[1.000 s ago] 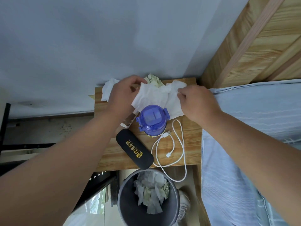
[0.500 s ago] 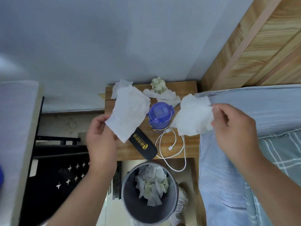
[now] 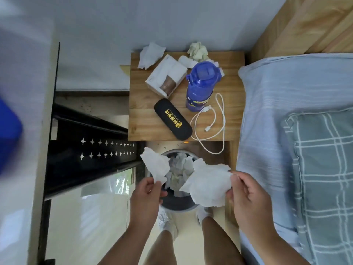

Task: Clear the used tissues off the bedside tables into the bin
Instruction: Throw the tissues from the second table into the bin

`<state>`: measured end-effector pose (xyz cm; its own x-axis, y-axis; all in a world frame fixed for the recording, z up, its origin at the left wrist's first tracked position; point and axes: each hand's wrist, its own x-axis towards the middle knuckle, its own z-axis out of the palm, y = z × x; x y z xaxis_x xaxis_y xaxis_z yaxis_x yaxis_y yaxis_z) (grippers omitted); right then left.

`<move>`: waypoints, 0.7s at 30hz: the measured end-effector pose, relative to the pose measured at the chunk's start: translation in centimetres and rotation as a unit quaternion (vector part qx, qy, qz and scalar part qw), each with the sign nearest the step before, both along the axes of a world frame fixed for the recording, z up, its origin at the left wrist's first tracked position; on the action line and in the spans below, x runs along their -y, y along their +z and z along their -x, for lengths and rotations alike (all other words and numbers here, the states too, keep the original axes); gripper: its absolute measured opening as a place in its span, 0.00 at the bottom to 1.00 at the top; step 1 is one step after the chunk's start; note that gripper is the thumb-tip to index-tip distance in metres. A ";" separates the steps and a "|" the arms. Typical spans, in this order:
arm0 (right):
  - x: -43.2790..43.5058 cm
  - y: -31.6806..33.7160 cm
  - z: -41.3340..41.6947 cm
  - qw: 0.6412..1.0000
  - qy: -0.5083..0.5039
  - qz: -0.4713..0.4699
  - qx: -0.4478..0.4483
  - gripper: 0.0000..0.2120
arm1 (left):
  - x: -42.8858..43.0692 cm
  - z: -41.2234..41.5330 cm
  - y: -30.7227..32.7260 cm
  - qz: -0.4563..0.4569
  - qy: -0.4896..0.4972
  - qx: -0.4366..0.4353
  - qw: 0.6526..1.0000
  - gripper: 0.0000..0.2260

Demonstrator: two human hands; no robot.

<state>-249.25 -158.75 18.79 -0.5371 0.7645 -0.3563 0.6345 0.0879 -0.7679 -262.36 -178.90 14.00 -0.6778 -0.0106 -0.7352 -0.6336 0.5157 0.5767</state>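
Step in hand: disposal. The left hand [image 3: 146, 196] pinches one white tissue [image 3: 155, 166] and the right hand [image 3: 248, 199] pinches a larger tissue [image 3: 207, 185], both held directly over the bin [image 3: 177, 204], which stands near the bedside table [image 3: 232, 73]. Next move calls for releasing both. Crumpled tissues [image 3: 150, 54] remain at the table's far edge.
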 end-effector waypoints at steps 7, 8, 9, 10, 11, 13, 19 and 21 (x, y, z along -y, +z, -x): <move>4.7 -10.8 -0.1 0.990 0.056 0.039 0.127 0.11 | 2.2 -2.2 -6.5 0.081 -0.108 0.073 0.988 0.06; 5.0 -12.2 0.1 0.989 0.061 0.024 0.136 0.11 | 2.4 -2.3 -7.6 0.088 -0.116 0.082 0.986 0.07; 5.4 -13.5 0.3 0.987 0.065 0.007 0.149 0.12 | 2.5 -2.3 -8.6 0.095 -0.123 0.089 0.984 0.07; 5.7 -14.7 0.5 0.984 0.068 -0.006 0.165 0.12 | 2.7 -2.4 -9.7 0.101 -0.129 0.094 0.982 0.07; 5.8 -15.9 0.7 0.980 0.071 -0.012 0.184 0.13 | 2.9 -2.5 -10.9 0.107 -0.137 0.101 0.980 0.07; 5.8 -18.0 1.0 0.969 0.096 0.011 0.228 0.14 | 3.3 -2.7 -13.0 0.117 -0.163 0.119 0.972 0.06; 4.4 -19.9 1.3 0.909 0.194 0.153 0.336 0.18 | 3.2 -2.3 -15.0 0.140 -0.193 0.169 0.956 0.20; 3.8 -18.5 1.1 0.916 0.200 0.143 0.317 0.16 | 2.8 -2.2 -14.0 0.137 -0.196 0.134 0.962 0.17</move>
<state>-250.36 -162.57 0.32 -0.3701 0.3785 -0.8484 0.9216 0.2643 -0.2841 -260.20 -181.73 -0.03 -0.4561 -0.0111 -0.8899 -0.4672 0.8540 0.2288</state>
